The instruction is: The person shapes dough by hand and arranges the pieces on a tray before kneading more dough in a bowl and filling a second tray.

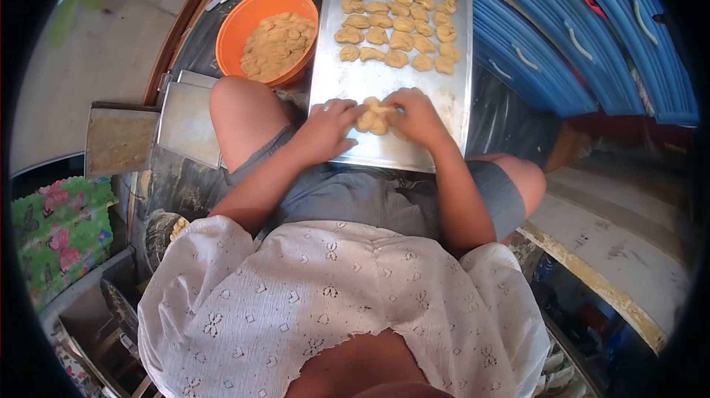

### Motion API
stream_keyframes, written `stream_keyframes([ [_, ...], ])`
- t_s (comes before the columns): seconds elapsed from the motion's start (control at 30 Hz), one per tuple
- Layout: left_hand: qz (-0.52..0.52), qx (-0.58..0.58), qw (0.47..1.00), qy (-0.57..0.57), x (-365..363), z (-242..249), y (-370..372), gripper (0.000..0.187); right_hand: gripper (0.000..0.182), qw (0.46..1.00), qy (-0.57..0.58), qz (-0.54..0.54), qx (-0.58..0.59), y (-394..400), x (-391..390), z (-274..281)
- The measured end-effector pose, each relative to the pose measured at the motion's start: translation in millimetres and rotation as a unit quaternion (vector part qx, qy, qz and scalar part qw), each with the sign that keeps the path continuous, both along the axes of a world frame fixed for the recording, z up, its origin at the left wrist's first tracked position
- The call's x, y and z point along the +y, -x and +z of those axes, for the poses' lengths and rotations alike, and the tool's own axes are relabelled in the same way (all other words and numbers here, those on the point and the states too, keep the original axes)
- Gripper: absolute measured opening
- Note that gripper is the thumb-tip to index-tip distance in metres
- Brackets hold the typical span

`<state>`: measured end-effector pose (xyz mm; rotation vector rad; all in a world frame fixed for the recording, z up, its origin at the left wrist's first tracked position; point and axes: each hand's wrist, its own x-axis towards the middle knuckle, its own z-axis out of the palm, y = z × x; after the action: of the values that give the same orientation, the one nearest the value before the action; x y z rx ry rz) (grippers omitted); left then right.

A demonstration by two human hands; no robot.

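Several pieces of dough [372, 118] lie in a small heap at the near end of a metal baking tray [344, 86] that rests across my lap. From the left, my left hand [329, 130] reaches over the tray edge, its fingers stretched out and thumb apart, fingertips touching the heap. My right hand [420, 118] comes from the other side with curled fingers pinching a piece of dough at the heap's top right. Rows of shaped dough pieces [401, 22] cover the far part of the tray.
An orange bowl [231, 37] holding many flat dough pieces stands left of the tray. Blue plastic drawers [543, 36] rise close on the right. Flat metal trays [188, 123] lie beside my left knee. A white-topped ledge [606, 239] is at lower right.
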<state>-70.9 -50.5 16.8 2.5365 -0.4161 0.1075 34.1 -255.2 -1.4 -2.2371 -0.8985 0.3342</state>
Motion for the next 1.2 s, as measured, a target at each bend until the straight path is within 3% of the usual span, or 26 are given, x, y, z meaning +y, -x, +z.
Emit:
stream_keyframes([
  [0.07,0.022,-0.021,0.999,-0.028,7,-8,7,0.039,0.025,0.997,-0.053,-0.043,0.030,-9,-3,2],
  [0.13,0.040,0.056,0.996,0.061,21,-27,0,0.036,0.021,0.987,-0.109,-0.081,0.088,-16,3,17],
  [0.17,0.068,0.035,0.995,0.069,24,-32,-6,0.033,0.019,0.977,-0.126,-0.124,0.122,-17,10,23],
  [0.27,0.144,0.021,0.980,0.138,22,-5,-34,0.028,0.015,0.963,-0.159,-0.164,0.140,-23,34,10],
  [0.33,0.140,-0.005,0.983,0.121,25,-14,-56,0.029,0.016,0.989,-0.077,-0.077,-0.105,-27,47,-7],
  [0.4,0.136,-0.032,0.985,0.101,28,-25,-67,0.031,0.018,0.992,-0.053,-0.086,-0.082,-22,52,-5],
  [0.47,0.129,-0.074,0.987,0.061,30,-38,-73,0.031,0.018,0.981,-0.012,-0.126,-0.146,-15,51,-1],
  [0.5,0.133,-0.079,0.987,0.047,29,-37,-72,0.027,0.018,0.981,-0.009,-0.125,-0.145,-7,48,4],
  [0.57,0.148,-0.066,0.985,0.065,25,-38,-69,0.025,0.021,0.998,-0.039,-0.031,0.040,11,40,15],
  [0.63,0.157,-0.057,0.983,0.079,19,-32,-68,0.022,0.023,0.998,-0.026,-0.007,0.059,18,33,16],
  [0.67,0.136,-0.121,0.983,0.029,16,-28,-68,0.020,0.025,0.997,-0.015,0.023,0.076,17,32,17],
  [0.7,0.117,-0.184,0.976,-0.021,13,-26,-69,0.019,0.024,0.992,-0.049,-0.037,0.112,13,29,18],
  [0.8,0.046,-0.135,0.988,-0.061,7,-30,-79,0.016,0.021,0.952,-0.124,-0.215,0.178,-9,24,20],
  [0.83,0.052,-0.148,0.984,-0.083,3,-32,-83,0.013,0.021,0.952,-0.123,-0.216,0.178,-18,24,17],
  [0.9,0.064,-0.140,0.983,-0.097,-4,-33,-91,0.011,0.020,0.974,-0.082,-0.212,0.014,-29,21,9],
  [1.03,0.103,-0.168,0.976,-0.088,-16,-33,-93,0.016,0.017,0.976,-0.073,-0.173,-0.105,-27,15,6],
  [1.13,0.085,-0.161,0.982,-0.045,-16,-28,-89,0.020,0.021,0.972,0.004,-0.233,-0.026,-8,3,18],
  [1.2,0.044,-0.136,0.990,-0.011,-20,-30,-86,0.021,0.023,0.979,0.072,-0.190,0.006,9,3,21],
])
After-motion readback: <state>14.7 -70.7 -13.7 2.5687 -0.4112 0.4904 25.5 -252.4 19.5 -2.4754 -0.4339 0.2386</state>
